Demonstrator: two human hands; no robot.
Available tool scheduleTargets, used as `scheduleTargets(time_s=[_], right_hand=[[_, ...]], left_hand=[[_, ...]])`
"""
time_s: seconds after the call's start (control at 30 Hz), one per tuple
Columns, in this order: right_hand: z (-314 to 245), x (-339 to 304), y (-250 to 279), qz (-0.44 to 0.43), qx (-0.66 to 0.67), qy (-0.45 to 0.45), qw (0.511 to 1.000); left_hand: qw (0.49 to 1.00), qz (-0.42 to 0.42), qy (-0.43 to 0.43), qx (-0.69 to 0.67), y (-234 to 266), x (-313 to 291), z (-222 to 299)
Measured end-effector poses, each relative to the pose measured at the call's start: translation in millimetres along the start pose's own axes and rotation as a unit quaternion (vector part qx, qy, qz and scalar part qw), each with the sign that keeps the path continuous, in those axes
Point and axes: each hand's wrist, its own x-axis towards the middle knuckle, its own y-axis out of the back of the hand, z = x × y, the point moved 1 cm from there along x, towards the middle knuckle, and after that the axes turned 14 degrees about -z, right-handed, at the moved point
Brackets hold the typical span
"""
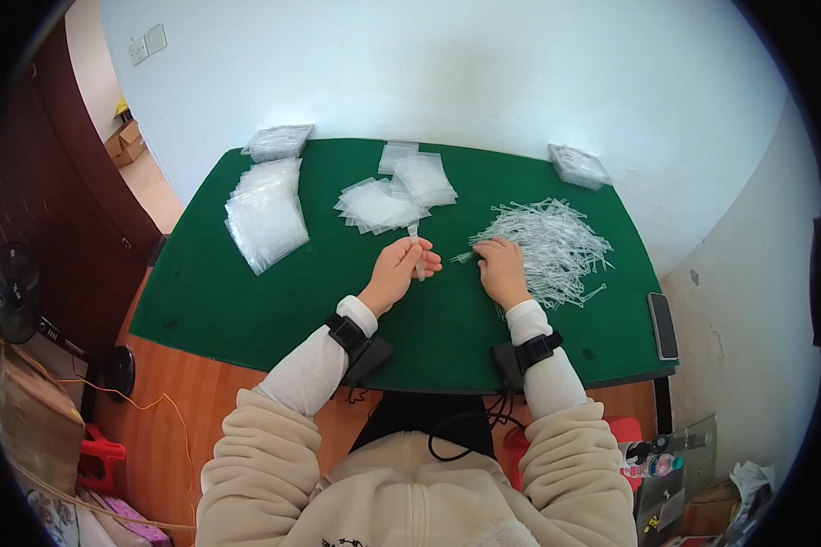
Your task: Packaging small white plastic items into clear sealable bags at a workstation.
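A person in a beige jacket (420, 492) is working with both hands at a green table (246, 310). The left hand (397, 272) is holding a slim clear strip (414, 234) above the middle of the table, thumb and fingers pinching it partway along. The strip's long axis is running nearly straight away from the body — its wider end pointing toward the far edge and leaning slightly left, its narrow tip showing below the fingers. The far end is overlapping the near edge of the middle bags (379, 205) in view; whether it is touching them, one cannot tell.

The right hand (504, 272) is reaching to the left edge of a heap of clear sticks (561, 251), fingers bending down close together; whether they are pinching any is impossible to tell. A few sticks are jutting leftward just beyond the fingertips, while those in the heap are pointing every way. More clear bags (266, 219) are fanning out at the left — and a phone (663, 325) is lying near the right edge.
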Motion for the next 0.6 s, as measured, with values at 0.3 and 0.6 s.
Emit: scheduleTargets(time_s=[0.3,0.6], right_hand=[[-20,0,23,-0.097,-0.024,-0.06,0.993],[-28,0,24,-0.076,0.029,-0.041,0.996]], left_hand=[[1.0,-0.002,0.024,-0.006,2,-2,-1],[0.998,-0.003,0.058,-0.003,3,-2,0]])
